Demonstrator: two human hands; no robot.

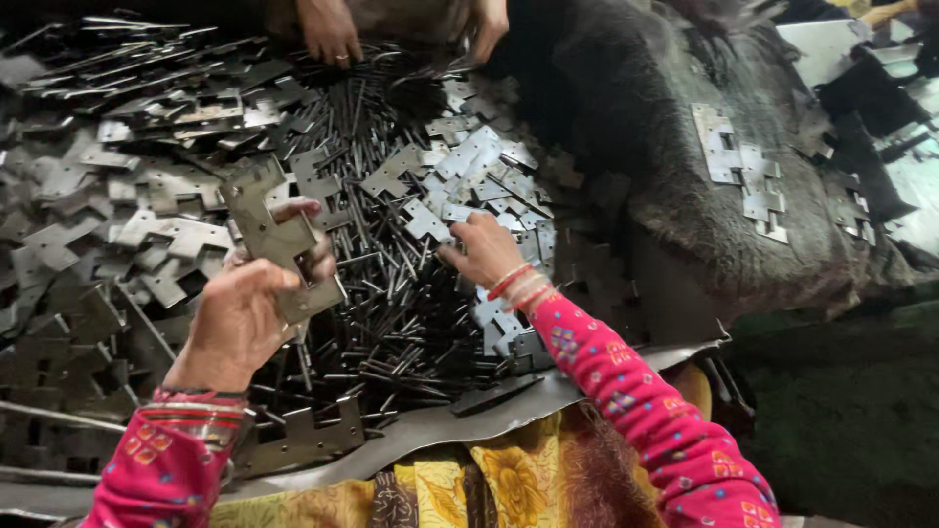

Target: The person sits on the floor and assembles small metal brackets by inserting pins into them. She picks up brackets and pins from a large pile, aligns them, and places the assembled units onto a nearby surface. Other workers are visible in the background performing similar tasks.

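The left hand [245, 313] covers the lower part of the notched metal plate [279, 240] it holds, so the grip under the palm cannot be seen. The fingertips of the right hand [484, 252] sink among thin metal pins [391, 293], and whether they pinch one is too small to tell. Beyond both hands, another person's two hands [333, 34] are cut off at the wrists by the top edge. Left of the left hand, the plate heap [88, 196] blurs and runs off the frame.
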